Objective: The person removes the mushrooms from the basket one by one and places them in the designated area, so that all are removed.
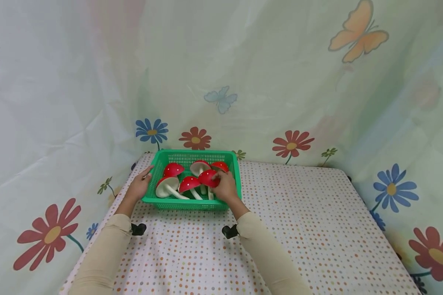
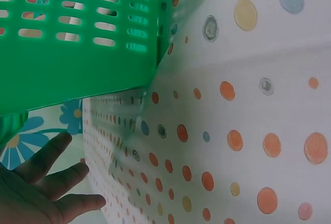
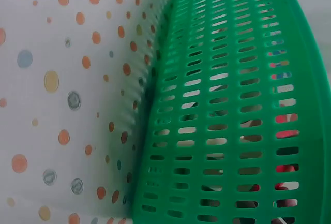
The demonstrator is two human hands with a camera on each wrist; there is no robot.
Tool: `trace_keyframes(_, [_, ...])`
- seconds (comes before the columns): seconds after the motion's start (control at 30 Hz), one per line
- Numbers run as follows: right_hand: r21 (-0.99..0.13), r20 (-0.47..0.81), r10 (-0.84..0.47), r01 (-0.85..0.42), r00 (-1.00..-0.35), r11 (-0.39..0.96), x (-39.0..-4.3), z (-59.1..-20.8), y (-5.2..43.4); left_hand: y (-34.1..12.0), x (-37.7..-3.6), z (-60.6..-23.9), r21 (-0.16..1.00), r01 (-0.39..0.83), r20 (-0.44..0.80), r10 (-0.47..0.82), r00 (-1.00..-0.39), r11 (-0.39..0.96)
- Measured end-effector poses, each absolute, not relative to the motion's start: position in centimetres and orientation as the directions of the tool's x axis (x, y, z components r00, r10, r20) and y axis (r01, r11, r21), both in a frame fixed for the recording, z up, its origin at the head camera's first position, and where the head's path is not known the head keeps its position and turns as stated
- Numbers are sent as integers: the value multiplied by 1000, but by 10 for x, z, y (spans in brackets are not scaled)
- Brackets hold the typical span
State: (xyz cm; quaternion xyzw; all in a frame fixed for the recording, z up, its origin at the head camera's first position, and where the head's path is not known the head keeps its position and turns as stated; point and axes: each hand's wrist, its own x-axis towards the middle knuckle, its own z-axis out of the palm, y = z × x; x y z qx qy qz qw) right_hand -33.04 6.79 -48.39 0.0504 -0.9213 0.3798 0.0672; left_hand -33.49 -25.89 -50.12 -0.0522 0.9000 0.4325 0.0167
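The right hand [image 1: 226, 187] pinches a red mushroom [image 1: 206, 178] on the right in the green basket [image 1: 192, 203] — the left hand [image 1: 138, 187], spread loose, is by its left side.

Floral backdrop [image 1: 266, 53] behind dotted tablecloth [image 1: 288, 213]

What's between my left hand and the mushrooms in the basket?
The left wall of the green basket stands between the left hand and the mushrooms. Nothing visible separates the right hand from the red cap it touches.
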Motion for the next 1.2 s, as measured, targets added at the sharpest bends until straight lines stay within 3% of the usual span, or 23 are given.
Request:
trace_keyframes(0.23, [-546,104,-37,-88,-994,833,-334,-481,63,-257,-338,-498,693,-121,-92,-80,-993,711])
trace_keyframes(0.5, [-424,152,-77,-135,-985,896,-334,-478,71,-250,-343,-496,626,-83,-90,-34,-995,775])
trace_keyframes(0.83, [-527,236,-39,-161,-971,834,-330,-484,74,-250,-347,-492,579,-38,-55,-8,-998,815])
trace_keyframes(1.03, [-519,212,-21,-131,-977,844,-322,-487,65,-256,-345,-492,561,-52,-66,-18,-998,826])
trace_keyframes(1.2, [-484,273,-20,-155,-962,861,-320,-489,60,-256,-344,-491,570,-51,-56,-23,-998,820])
